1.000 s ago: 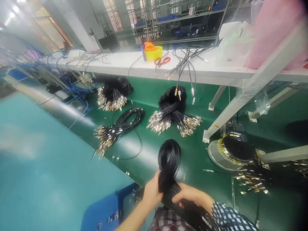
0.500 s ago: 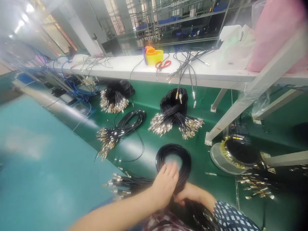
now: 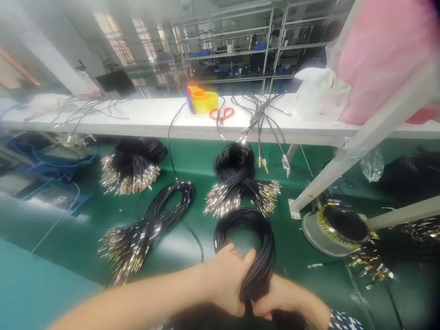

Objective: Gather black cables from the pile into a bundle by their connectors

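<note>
My left hand is closed around the lower left of a thick looped bundle of black cables. Close beside it, my right hand grips the bundle low on its right side, with the fingertips curled under. The round loop points away from me, and its lower ends are hidden by my hands and forearms. Just beyond the loop lies a crossed bundle of black cables with metal connector ends fanned to both sides. Another looped bundle rests to the left, its silvery ends toward me.
Farther left lies one more cable bundle. A white shelf carries a yellow tape dispenser, red-handled scissors and loose cables. A slanted white leg stands to the right, near a round grey-rimmed object.
My left hand has gone from lying nearly flat over the bundle to gripping it. The view has shifted, and the hands and loop sit slightly lower in it.
</note>
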`<state>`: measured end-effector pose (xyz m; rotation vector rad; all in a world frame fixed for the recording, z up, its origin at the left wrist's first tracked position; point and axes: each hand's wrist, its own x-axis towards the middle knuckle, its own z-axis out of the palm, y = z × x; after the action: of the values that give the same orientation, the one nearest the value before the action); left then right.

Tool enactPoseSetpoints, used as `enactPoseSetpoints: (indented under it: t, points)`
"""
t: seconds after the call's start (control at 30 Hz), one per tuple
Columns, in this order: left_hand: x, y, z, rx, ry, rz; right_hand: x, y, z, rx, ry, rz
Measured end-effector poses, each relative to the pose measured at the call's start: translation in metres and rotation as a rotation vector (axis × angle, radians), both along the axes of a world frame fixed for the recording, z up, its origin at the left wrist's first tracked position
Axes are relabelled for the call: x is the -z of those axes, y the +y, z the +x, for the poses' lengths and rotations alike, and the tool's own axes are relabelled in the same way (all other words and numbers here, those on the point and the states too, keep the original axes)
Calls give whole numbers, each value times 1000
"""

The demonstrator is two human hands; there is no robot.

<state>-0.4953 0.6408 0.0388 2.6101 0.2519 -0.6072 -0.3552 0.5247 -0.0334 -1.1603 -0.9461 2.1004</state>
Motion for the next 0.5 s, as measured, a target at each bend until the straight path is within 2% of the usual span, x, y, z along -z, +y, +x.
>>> enactPoseSetpoints:
  t: [0.13,0.23,0.33,0.5]
  points:
    - [-18,29,-14,-28,9,-7,-19,28,-18,54,-61,-6]
    - [-29,60,-12,-49,-28,29,-32,58,-12,99,-188,68]
    - [-35,103,9,-51,-126,148,-46,106,12,136,-411,206]
    - [-45,194,71,-65,-267,345,-74,209,78,159,-624,372]
